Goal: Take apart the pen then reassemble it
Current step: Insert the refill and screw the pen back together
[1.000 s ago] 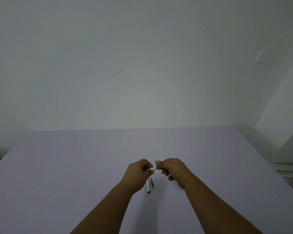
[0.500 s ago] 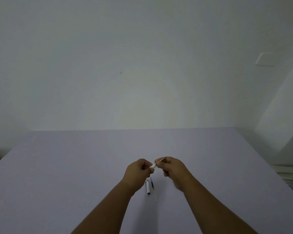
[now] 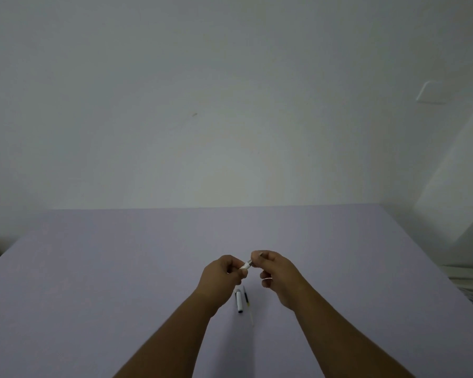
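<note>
My left hand [image 3: 221,276] and my right hand [image 3: 274,271] are held close together above the lilac table [image 3: 120,268], each pinching one end of a short white pen barrel [image 3: 246,265] with a grey metal tip. The barrel slants up to the right; most of it is hidden inside the fingers. On the table just below the hands lies the white pen cap [image 3: 239,300] with a dark end. Right beside it lies the thin ink refill [image 3: 247,298], dark at the top and pale toward me.
A plain white wall rises behind the table's far edge, with a white switch plate [image 3: 432,92] at upper right. Pale furniture stands beyond the table's right edge.
My right hand has lifted slightly and turned, so the barrel now tilts more steeply up to the right. The cap and refill on the table have stayed put.
</note>
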Demonstrator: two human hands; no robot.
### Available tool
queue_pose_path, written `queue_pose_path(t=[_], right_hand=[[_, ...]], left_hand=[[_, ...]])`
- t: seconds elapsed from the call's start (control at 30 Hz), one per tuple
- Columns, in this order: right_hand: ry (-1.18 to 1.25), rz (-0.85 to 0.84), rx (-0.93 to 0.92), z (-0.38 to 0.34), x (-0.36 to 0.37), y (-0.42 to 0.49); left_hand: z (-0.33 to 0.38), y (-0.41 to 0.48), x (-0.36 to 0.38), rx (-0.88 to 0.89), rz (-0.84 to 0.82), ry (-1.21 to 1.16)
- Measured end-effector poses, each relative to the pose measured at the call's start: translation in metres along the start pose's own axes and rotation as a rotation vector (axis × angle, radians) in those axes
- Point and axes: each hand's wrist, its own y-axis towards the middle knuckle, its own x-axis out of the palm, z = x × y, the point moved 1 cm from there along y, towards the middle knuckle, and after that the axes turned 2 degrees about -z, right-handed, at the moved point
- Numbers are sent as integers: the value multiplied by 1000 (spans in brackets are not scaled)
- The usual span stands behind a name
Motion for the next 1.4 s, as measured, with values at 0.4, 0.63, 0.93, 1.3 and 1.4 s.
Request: queue_pose_path(t=[0.4, 0.63, 0.93, 1.3, 1.4], right_hand=[[-53, 106, 22, 8, 10, 25], [-130, 54, 129, 19, 13, 42], [-1043, 62, 109, 76, 26, 73], [-1222, 103, 66, 108, 50, 83], [-980, 172, 128, 97, 51, 84]], left_hand=[[-12, 13, 4, 65, 99, 99], [-39, 28, 1, -51, 118, 80], [-88, 45, -8, -361, 135, -272], [-104, 48, -16, -408, 113, -206], [-105, 48, -17, -419, 112, -228]])
